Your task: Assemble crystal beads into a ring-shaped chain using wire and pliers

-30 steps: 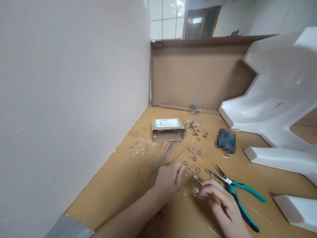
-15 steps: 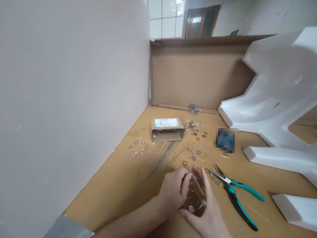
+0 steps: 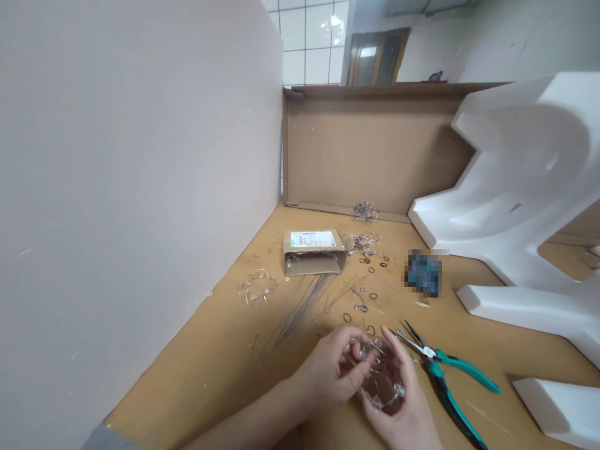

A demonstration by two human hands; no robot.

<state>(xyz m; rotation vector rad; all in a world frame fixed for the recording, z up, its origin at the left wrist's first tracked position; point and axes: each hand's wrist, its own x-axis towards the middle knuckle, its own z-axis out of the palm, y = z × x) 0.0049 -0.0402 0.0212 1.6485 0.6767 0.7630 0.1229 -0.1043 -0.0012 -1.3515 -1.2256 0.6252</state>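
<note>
Between my hands is a wire ring strung with clear beads (image 3: 387,404). My right hand (image 3: 407,400) curves round its right side, thumb at the near edge and fingers along the far side. At the upper left of the ring, the thumb and fingers of my left hand (image 3: 334,367) pinch it; the exact spot is partly hidden. Pliers with green and black handles (image 3: 438,362) lie with jaws apart just right of my right hand. Several small dark rings (image 3: 347,317) lie beyond my hands.
Loose thin wires (image 3: 304,309) are spread left of centre. A similar beaded ring (image 3: 259,286) lies farther left, near a small open cardboard box (image 3: 313,265). Heaps of wire pieces (image 3: 365,211) lie behind. White foam (image 3: 506,219) borders the right, and a pale panel (image 3: 140,187) the left.
My left fingers have spread from a tight curl and reach farther over the ring. Both hands sit slightly lower and to the right in view. The camera view has shifted slightly.
</note>
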